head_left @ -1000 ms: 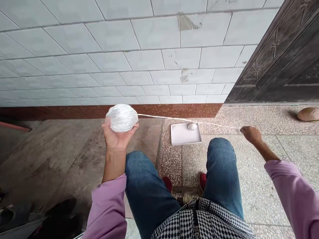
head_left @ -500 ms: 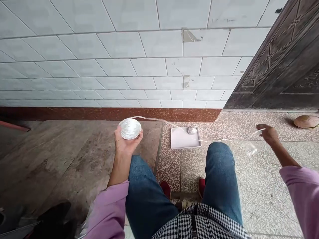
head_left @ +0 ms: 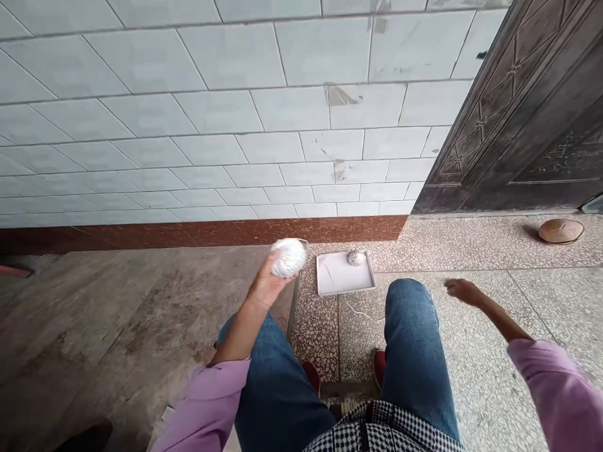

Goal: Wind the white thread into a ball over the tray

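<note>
My left hand [head_left: 269,282] is wrapped round a ball of white twine [head_left: 289,258] and holds it above the floor, left of the tray. A loose strand of the twine [head_left: 362,312] curves in front of the tray toward my right knee; its course beyond there is hidden or too faint to follow. Out past that knee, my right hand [head_left: 464,292] has its fingers bent and drawn together. Whether any twine is between them I cannot make out.
A shallow pale tray [head_left: 346,287] with a silvery round object [head_left: 357,257] in it lies on the speckled floor before the tiled wall [head_left: 217,150]. A brownish rounded object [head_left: 560,231] sits near the dark carved door [head_left: 532,138]. My knees flank the space before me.
The twine ball has moved right and slightly down in my left hand. My right hand has come left and lower. The strand, stretched across between them before, now hangs slack and low.
</note>
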Available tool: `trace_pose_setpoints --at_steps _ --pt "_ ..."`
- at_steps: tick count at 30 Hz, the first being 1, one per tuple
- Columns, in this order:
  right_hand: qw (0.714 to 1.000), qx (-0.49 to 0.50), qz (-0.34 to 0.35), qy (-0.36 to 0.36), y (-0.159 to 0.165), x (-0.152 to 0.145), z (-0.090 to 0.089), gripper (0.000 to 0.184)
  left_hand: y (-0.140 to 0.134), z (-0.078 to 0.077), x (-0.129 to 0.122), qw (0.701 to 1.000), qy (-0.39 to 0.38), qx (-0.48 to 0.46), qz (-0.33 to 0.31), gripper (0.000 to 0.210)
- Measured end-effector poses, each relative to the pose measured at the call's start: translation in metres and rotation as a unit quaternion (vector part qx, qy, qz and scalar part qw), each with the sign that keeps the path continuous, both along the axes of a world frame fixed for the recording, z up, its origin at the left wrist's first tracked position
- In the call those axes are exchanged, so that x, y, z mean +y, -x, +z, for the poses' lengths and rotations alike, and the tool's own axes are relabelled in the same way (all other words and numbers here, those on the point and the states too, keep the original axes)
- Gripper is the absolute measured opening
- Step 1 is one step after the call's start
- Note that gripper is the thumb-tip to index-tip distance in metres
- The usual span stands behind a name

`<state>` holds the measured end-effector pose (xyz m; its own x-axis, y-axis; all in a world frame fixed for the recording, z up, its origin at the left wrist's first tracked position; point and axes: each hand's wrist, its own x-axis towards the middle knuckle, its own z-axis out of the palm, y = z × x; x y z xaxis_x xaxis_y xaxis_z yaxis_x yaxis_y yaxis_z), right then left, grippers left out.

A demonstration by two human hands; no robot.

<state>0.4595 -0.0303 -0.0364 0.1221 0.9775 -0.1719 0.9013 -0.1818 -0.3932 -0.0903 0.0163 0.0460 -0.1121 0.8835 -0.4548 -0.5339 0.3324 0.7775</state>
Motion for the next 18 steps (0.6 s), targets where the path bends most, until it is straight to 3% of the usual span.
trace_pose_setpoints --at_steps 2,5,8,11,14,18 --pt "0.997 0.07 0.014 -0.028 0.033 0.029 0.004 0.022 -0.022 -0.003 0.0 0.994 -0.042 0.024 -0.093 0.068" --pt "0.98 0.176 0.043 -0.085 0.107 0.064 0.01 0.041 -0.051 -0.011 0.0 0.975 -0.109 0.068 -0.18 0.08" --pt "0.888 0.437 0.09 -0.109 0.193 0.077 0.015 0.056 -0.069 -0.022 0.001 0.965 -0.126 0.09 -0.212 0.085" --pt "0.839 0.527 0.127 -0.037 0.254 0.067 0.019 0.065 -0.07 -0.031 0.002 0.962 -0.144 0.085 -0.215 0.084" --pt "0.811 0.561 0.151 0.064 0.269 0.048 0.027 0.071 -0.061 -0.037 0.004 0.96 -0.174 0.08 -0.206 0.082" --pt "0.818 0.541 0.186 0.065 0.248 0.031 0.053 0.061 -0.048 -0.041 0.006 0.956 -0.177 0.137 -0.189 0.085"
